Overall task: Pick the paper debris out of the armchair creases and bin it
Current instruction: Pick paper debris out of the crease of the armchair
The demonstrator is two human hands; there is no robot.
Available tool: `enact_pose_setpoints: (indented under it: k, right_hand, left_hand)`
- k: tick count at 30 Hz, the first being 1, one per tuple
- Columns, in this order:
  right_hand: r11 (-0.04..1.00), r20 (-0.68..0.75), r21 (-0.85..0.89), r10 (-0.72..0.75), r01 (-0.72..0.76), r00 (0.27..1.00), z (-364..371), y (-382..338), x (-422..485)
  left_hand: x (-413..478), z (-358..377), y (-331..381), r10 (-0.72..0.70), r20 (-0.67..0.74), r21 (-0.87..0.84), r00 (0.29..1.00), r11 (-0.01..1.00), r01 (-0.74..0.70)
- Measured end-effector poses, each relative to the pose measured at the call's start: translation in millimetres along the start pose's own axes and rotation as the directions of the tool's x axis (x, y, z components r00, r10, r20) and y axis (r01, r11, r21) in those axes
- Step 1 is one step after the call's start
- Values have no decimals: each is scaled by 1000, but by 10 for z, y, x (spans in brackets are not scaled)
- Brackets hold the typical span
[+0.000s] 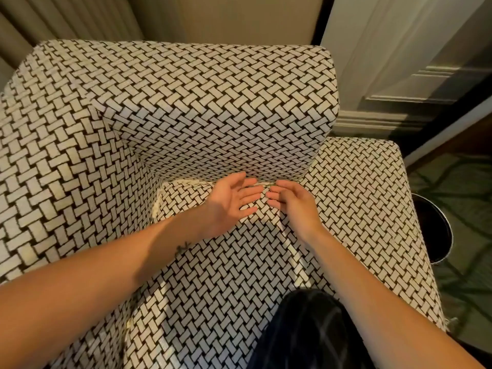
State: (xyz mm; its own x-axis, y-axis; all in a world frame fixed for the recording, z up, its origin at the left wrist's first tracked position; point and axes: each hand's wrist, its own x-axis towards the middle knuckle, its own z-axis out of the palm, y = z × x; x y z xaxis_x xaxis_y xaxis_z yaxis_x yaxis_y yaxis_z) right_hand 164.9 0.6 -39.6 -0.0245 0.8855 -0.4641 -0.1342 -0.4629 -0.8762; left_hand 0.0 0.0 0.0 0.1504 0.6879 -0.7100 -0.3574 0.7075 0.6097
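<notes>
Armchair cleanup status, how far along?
Done: cannot tell; the bin is dark inside. In hand: right hand, fingers curled, works at the back crease; left hand open beside it, palm up. Left: pale bits, possibly paper, along the back and left creases, then binning.

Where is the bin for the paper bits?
In the head view, the bin sits on the floor at the right edge, beside the outside of the armchair, beyond the person's right hand.

Armchair (186,102) — black-white basketweave; pale paper scraps (191,181) in back seat crease; dark round bin (432,230) beside armrest.
</notes>
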Motion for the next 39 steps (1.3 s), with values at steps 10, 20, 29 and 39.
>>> enact_pose_setpoints:
  k: [10, 20, 29, 39]
  right_hand:
    - [114, 230, -943, -458, 313, 859, -199, 65, 180]
    - [-76, 120, -992, -396, 98, 910, -13, -63, 209]
    - [-74, 174, -985, -414, 157, 894, -65, -53, 185]
    - [136, 153, -952, -571, 276, 807, -155, 105, 95]
  left_hand:
    - [56, -71, -50, 8, 66, -22, 998, 1000, -7]
    - [77, -94, -79, -24, 126, -6, 992, 1000, 25]
    - [65, -85, -73, -39, 129, -25, 991, 999, 42]
    - [17, -54, -113, -62, 185, -49, 981, 996, 72]
